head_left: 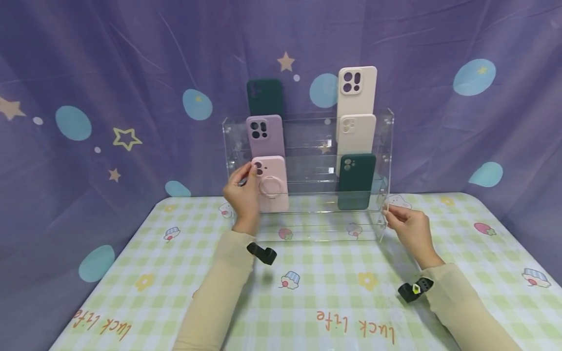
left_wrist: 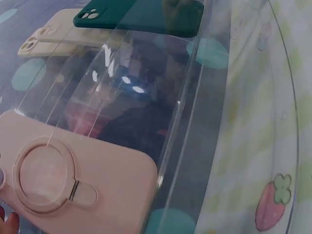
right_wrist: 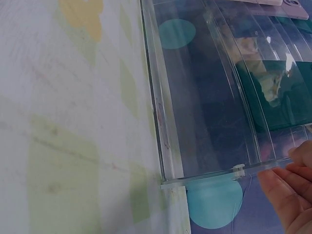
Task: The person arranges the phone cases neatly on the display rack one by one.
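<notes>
A clear acrylic display rack (head_left: 312, 217) with stepped tiers stands on the table, holding several phone cases. My left hand (head_left: 243, 195) pinches the upper left edge of a pink phone case (head_left: 277, 200), which has a ring on its back and sits upright in a lower tier. Only fingertips of that hand (left_wrist: 9, 225) show in the left wrist view. At the rack's right side, my right hand (head_left: 411, 233) grips the edge of the side panel between thumb and fingers; the right wrist view shows these fingers (right_wrist: 285, 190) at that edge.
Behind the pink case stand a purple case (head_left: 269, 141) and a dark green case (head_left: 265, 100). The right column has two white cases, one taller (head_left: 366, 97) and one lower (head_left: 362, 139), with a green case (head_left: 356, 183) in front. A checked cloth (head_left: 333, 287) covers the table.
</notes>
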The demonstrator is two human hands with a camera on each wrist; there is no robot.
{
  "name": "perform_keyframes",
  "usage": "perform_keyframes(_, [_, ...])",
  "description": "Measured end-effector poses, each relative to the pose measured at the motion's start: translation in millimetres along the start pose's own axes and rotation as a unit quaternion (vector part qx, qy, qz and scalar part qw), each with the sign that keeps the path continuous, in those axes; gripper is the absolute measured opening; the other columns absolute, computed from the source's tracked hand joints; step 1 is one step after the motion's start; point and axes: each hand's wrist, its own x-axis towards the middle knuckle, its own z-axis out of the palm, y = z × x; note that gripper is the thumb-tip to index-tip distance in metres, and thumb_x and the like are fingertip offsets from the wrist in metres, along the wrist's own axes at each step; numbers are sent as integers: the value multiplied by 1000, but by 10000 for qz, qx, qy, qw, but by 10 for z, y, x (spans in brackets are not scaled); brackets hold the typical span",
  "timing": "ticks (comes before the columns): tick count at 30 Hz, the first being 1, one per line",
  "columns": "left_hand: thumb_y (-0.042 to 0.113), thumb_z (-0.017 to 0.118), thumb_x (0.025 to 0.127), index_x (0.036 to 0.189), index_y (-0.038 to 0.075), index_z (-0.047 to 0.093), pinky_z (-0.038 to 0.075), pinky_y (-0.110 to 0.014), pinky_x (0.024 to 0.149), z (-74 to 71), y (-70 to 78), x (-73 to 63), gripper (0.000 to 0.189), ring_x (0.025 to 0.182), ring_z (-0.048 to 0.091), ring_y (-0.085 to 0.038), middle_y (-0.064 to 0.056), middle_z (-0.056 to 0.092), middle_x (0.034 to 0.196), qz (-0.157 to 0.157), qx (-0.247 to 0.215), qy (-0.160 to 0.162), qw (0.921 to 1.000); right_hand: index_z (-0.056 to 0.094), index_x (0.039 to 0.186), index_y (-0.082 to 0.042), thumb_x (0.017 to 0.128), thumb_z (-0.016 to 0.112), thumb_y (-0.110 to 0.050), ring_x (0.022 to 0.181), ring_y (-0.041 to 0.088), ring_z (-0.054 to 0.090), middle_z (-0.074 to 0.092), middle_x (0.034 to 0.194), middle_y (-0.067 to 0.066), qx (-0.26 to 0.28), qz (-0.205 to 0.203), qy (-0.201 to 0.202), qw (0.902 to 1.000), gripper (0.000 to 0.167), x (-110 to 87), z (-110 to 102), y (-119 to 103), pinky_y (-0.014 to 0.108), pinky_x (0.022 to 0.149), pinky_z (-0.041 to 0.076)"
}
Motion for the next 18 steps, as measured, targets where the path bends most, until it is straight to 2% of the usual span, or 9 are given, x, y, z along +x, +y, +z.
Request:
perform_keyframes(6, [8,77,78,97,-3,72,53,-23,78,-114,-5,11,22,94,64,-16,-16,69,103,64,-59,-221,9997,65,107,12,88,64,-5,65,-15,57,66,99,29,11,-43,-3,10000,26,15,20,-5,10,57,49])
perform_keyframes(8, [8,77,78,99,-5,71,53,-27,81,-166,17,11,25,97,64,-19,-17,68,105,130,-51,-364,9992,66,106,12,88,64,-5,66,-17,56,66,98,28,-28,-92,21,10000,25,21,27,-10,9,57,48])
perform_keyframes(12, [3,73,81,102,-10,68,51,-35,87,-309,207,-15,26,105,62,-26,-22,66,109,329,187,-662,9971,66,105,12,88,64,-4,69,-21,52,66,99,28,-97,-127,-8,9999,23,18,38,-10,7,59,47])
perform_keyframes(14, [1,71,82,103,-13,66,51,-35,87,-392,303,-14,26,107,61,-28,-24,65,111,390,271,-816,9955,66,106,12,88,64,-4,68,-21,52,66,99,28,-134,-83,-59,9999,24,12,28,-20,7,59,47])
perform_keyframes(16, [0,70,82,105,-14,65,51,-32,86,-480,361,11,27,107,60,-28,-24,64,113,448,360,-985,9935,65,107,12,88,64,-5,67,-17,54,66,98,28,-204,-16,-151,9997,25,9,9,-37,7,59,47])
perform_keyframes(18, [1,69,84,107,-14,65,51,-28,85,-571,364,66,28,107,61,-26,-24,63,115,497,495,-1146,9909,64,109,13,89,64,-5,67,-8,61,66,98,28,-324,50,-254,9991,27,8,-20,-63,7,59,47])
